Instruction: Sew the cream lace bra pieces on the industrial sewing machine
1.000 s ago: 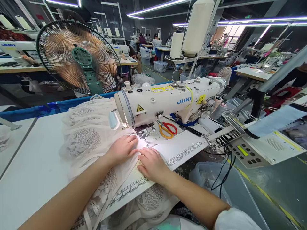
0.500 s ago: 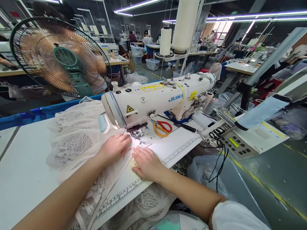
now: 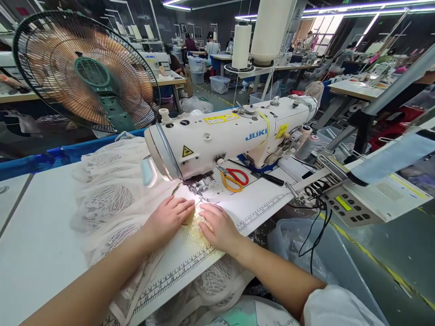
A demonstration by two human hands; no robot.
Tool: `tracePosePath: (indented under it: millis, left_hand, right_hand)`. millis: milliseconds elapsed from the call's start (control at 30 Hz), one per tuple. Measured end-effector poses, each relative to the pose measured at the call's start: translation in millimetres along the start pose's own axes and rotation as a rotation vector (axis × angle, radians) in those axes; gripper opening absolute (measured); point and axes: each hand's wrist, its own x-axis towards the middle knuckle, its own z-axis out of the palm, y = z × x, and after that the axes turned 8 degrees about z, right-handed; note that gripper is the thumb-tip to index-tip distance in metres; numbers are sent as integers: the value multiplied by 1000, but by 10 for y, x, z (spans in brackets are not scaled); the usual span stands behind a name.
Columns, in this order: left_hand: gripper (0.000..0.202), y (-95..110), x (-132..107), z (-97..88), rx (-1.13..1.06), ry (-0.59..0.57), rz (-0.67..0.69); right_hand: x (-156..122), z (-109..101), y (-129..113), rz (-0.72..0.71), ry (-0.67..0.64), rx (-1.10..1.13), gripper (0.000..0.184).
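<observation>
My left hand (image 3: 171, 218) lies on pale lace fabric (image 3: 105, 206) just in front of the presser foot, its fingers stretched out close together. Right beside it, my right hand (image 3: 219, 228) rests with fingers slightly bent and thumb apart, over a yellowish translucent patch (image 3: 197, 231) on the table. The fabric runs under the needle end of a white sewing machine (image 3: 217, 136) and heaps up to the left. My palms hide part of the cloth, and the needle itself is hard to make out. Snips with red and yellow handles (image 3: 234, 179) lie behind my right hand.
A black-handled screwdriver (image 3: 270, 178) lies beside the machine. At left stands a large fan (image 3: 91, 70); at right, a control panel (image 3: 350, 203) with hanging cables. Below the ruler-marked table edge (image 3: 190, 267) are more lace pieces and a plastic bin (image 3: 340, 244). People sit farther back.
Both hands have drawn back slightly from the presser foot, and more of the yellowish patch shows between them. The camera view has shifted a little.
</observation>
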Motion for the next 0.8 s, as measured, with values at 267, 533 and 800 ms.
tracePosePath:
  millis: [267,533,800]
  left_hand:
    - [39,-168,25,17,-9,-23,-39]
    - [37,-214,170,-156,16,-98,-187]
    - [36,613,-239,-564,55,-336,-492]
  right_hand:
    - [14,6,18,28,-7,45,23]
    - [34,-43,-6,83,-73,47,21]
    - [17,-88,-40,23,-5,174,20]
